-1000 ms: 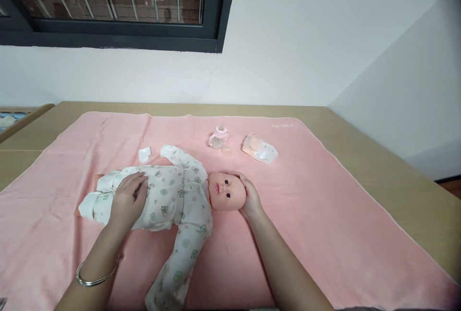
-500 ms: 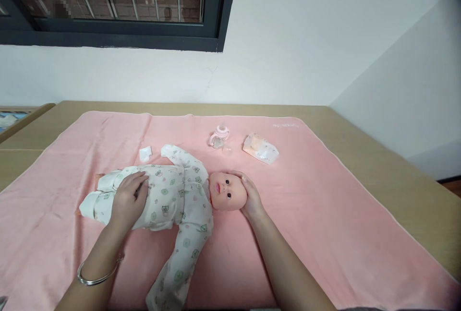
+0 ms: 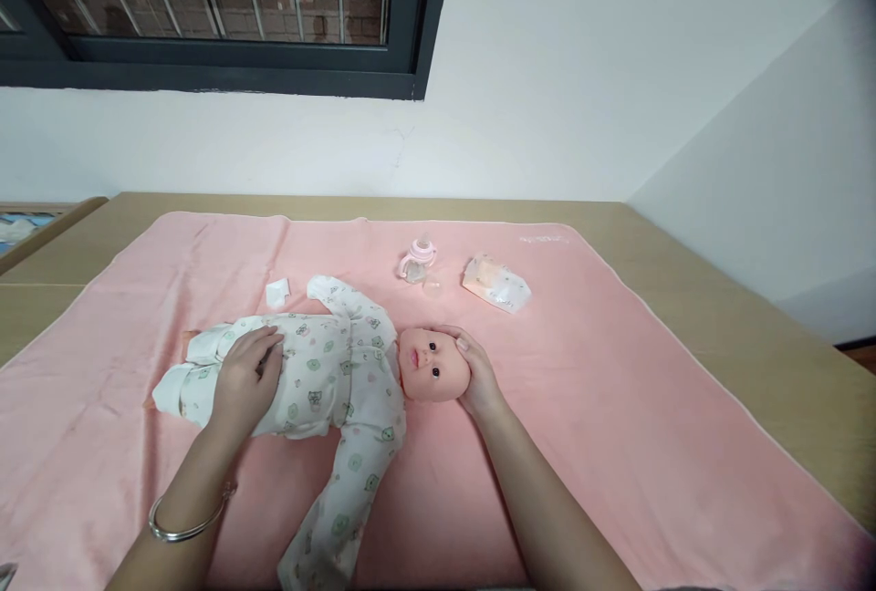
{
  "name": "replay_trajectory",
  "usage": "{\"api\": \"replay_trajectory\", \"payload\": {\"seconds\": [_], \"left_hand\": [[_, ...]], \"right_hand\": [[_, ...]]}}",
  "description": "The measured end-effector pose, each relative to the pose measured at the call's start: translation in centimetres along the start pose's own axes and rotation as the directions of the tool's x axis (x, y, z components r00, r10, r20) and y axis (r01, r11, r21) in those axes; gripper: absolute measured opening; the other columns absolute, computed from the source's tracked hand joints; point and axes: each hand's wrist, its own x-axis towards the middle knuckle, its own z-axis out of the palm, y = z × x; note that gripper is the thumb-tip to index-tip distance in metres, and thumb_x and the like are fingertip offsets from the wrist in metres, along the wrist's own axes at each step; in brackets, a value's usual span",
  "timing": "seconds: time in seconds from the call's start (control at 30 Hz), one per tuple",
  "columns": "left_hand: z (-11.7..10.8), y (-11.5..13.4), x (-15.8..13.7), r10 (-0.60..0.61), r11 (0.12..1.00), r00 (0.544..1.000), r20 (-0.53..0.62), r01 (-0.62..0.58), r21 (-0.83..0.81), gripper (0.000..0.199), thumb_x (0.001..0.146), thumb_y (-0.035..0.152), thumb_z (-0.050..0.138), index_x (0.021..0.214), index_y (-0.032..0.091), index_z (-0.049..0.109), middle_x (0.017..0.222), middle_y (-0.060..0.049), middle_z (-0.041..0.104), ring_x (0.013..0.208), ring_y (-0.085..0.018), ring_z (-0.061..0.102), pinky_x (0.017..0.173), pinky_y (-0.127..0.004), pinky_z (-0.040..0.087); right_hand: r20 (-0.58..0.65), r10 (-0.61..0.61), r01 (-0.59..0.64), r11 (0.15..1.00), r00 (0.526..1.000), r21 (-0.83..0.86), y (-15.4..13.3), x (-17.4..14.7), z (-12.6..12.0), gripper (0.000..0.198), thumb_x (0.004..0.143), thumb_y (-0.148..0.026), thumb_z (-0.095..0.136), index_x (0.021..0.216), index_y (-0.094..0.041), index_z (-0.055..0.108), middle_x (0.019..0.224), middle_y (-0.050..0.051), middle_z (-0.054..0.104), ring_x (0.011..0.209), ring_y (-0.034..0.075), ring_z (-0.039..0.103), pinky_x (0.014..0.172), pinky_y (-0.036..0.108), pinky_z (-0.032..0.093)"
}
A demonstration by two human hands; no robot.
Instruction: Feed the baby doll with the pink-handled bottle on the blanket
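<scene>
A baby doll (image 3: 321, 377) in white patterned clothes lies on its back on a pink cloth (image 3: 616, 445), head to the right, face up. My left hand (image 3: 250, 377), with a silver bangle on the wrist, rests flat on the doll's lower belly, fingers stretched out. My right hand (image 3: 479, 372) cups the crown of the doll's head; part of its fingers is hidden behind the head. One sleeve stretches toward me, the other points away. Beyond the doll lie a small white folded square (image 3: 277, 293), a pink baby bottle (image 3: 417, 261) and a white patterned pouch (image 3: 496, 284).
The cloth covers much of a wooden table (image 3: 725, 326). A small clear cap-like piece (image 3: 432, 285) lies beside the bottle. Behind the table stands a white wall (image 3: 520, 117) with a dark-framed window (image 3: 403, 85). A wooden edge with bluish fabric shows at the far left.
</scene>
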Motion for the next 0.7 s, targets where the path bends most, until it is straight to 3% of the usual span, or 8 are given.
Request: {"api": "replay_trajectory", "payload": {"seconds": [0.7], "left_hand": [[-0.06,0.18,0.04,-0.001,1.000,1.000,0.002,0.001,-0.004,0.031,0.107,0.032,0.055,0.106,0.016,0.082,0.116,-0.015,0.084,0.111,-0.031,0.078,0.102,-0.052,0.064]], "right_hand": [[-0.001,-0.003,0.003,1.000,1.000,-0.019,0.46,0.31,-0.32,0.052,0.062,-0.062,0.087,0.094,-0.021,0.079,0.110,0.011,0.081,0.104,0.032,0.074,0.090,0.044,0.060]]}}
